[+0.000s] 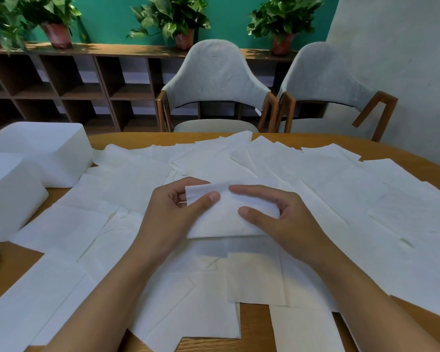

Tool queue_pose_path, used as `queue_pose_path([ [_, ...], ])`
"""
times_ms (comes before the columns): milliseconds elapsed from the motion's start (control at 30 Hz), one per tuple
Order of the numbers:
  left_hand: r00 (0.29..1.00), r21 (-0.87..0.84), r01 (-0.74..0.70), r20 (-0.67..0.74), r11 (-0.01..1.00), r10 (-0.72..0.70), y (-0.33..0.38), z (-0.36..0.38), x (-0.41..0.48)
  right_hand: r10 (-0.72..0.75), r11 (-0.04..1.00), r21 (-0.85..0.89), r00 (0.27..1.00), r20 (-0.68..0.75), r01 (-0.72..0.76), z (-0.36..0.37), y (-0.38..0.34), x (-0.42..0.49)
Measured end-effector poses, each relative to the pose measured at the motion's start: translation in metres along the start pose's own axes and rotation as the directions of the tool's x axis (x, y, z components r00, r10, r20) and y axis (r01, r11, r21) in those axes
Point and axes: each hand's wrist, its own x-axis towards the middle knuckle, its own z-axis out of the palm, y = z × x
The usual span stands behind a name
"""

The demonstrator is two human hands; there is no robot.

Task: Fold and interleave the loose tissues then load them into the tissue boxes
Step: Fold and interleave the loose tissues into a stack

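— Where is the piece being worked on?

— Between the two hands. The left hand (173, 212) and the right hand (290, 219) hold one folded tissue (224, 222), a thick white pad. The left thumb lies across its top at the left end, with the fingers curled round behind. The right thumb presses on top near the right end, and the right forefinger runs along the far edge.

— So neither hand is spread wide?

— No. Both are curled round the pad, gripping it from either end. It throws a shadow on the sheets directly below.

— And the other tissues?

— The loose tissues (341, 194) lie flat and overlapping all round the hands: beyond the fingertips, out past the right hand, and under both forearms. Bare wood of the table (254, 326) shows between the forearms.

— What about the boxes?

— Two white ones stand out to the left of the left hand, well apart from it. The near box (10, 199) is about level with the left wrist. The far box (43, 151) sits just beside it, further from the person. Whether they touch I cannot tell. Only plain white tops and sides face the camera, so I cannot tell what either holds.

— Does anything else hold something?

— Far beyond the fingertips, reddish pots (184, 40) on a wooden shelf (112, 48) each hold a leafy green plant. Two grey chairs (214, 80) stand between that shelf and the table.
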Motion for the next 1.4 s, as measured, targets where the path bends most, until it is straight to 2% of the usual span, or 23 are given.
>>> queue_pose_path([
  [67, 0.996, 0.008, -0.059, -0.065, 0.998, 0.059, 0.000, 0.005, -0.002, 0.006, 1.000, 0.019, 0.998, -0.058, -0.005, -0.002, 0.000, 0.001],
  [133, 0.971, 0.152, -0.156, -0.160, 0.976, 0.180, -0.002, 0.006, -0.003, 0.001, 1.000, 0.030, 0.993, -0.118, 0.003, -0.008, 0.002, 0.003],
  [167, 0.959, 0.236, -0.199, -0.152, 0.951, 0.238, -0.004, 0.006, -0.005, 0.003, 1.000, 0.019, 0.988, -0.154, 0.000, -0.011, 0.005, 0.005],
  [267, 0.959, 0.462, -0.281, 0.093, 0.841, 0.269, -0.011, 0.013, -0.012, 0.011, 0.999, -0.046, 0.975, -0.222, -0.022, -0.014, 0.012, 0.008],
  [333, 0.956, 0.616, -0.287, 0.230, 0.734, 0.181, -0.016, 0.020, -0.015, 0.024, 0.995, -0.091, 0.971, -0.238, -0.047, -0.013, 0.016, 0.009],
  [400, 0.955, 0.701, -0.275, 0.280, 0.658, 0.100, -0.018, 0.026, -0.017, 0.040, 0.993, -0.099, 0.967, -0.252, -0.066, -0.014, 0.018, 0.009],
  [467, 0.953, 0.714, -0.268, 0.294, 0.647, 0.070, -0.017, 0.031, -0.018, 0.045, 0.994, -0.089, 0.965, -0.259, -0.070, -0.015, 0.019, 0.009],
  [633, 0.974, 0.547, -0.122, 0.225, 0.828, -0.004, -0.011, 0.024, -0.016, 0.060, 0.992, -0.094, 0.962, -0.267, -0.088, -0.018, 0.021, 0.009],
  [767, 0.980, 0.487, -0.087, 0.196, 0.869, -0.011, -0.003, 0.013, -0.013, 0.056, 0.994, -0.073, 0.962, -0.268, -0.078, -0.018, 0.022, 0.009],
  [900, 0.962, 0.363, -0.085, 0.274, 0.928, -0.019, 0.006, -0.002, -0.008, 0.054, 0.994, -0.074, 0.957, -0.286, -0.079, -0.018, 0.021, 0.008],
  [967, 0.967, 0.307, -0.045, 0.254, 0.951, -0.036, 0.009, -0.012, -0.005, 0.047, 0.996, -0.062, 0.956, -0.288, -0.068, -0.017, 0.019, 0.007],
  [1033, 0.979, 0.377, -0.052, 0.203, 0.925, -0.028, 0.007, -0.022, 0.001, 0.035, 0.997, -0.052, 0.958, -0.285, -0.052, -0.017, 0.018, 0.007],
  [1100, 0.989, 0.515, -0.104, 0.141, 0.851, 0.036, 0.005, -0.027, 0.004, 0.029, 0.997, -0.063, 0.956, -0.291, -0.050, -0.017, 0.018, 0.007],
  [1200, 0.953, 0.651, -0.272, 0.079, 0.709, 0.292, -0.005, -0.021, 0.004, 0.033, 0.996, -0.072, 0.954, -0.297, -0.057, -0.016, 0.018, 0.008],
  [1267, 0.919, 0.688, -0.354, 0.130, 0.633, 0.372, -0.005, -0.011, -0.002, 0.028, 0.995, -0.083, 0.953, -0.301, -0.055, -0.015, 0.018, 0.007],
  [1333, 0.947, 0.706, -0.323, 0.234, 0.630, 0.223, -0.006, -0.003, -0.008, 0.019, 0.994, -0.094, 0.953, -0.302, -0.050, -0.014, 0.019, 0.007],
  [1400, 0.948, 0.780, -0.291, 0.311, 0.554, 0.059, -0.008, 0.003, -0.011, 0.013, 0.994, -0.104, 0.952, -0.305, -0.047, -0.014, 0.020, 0.007],
])
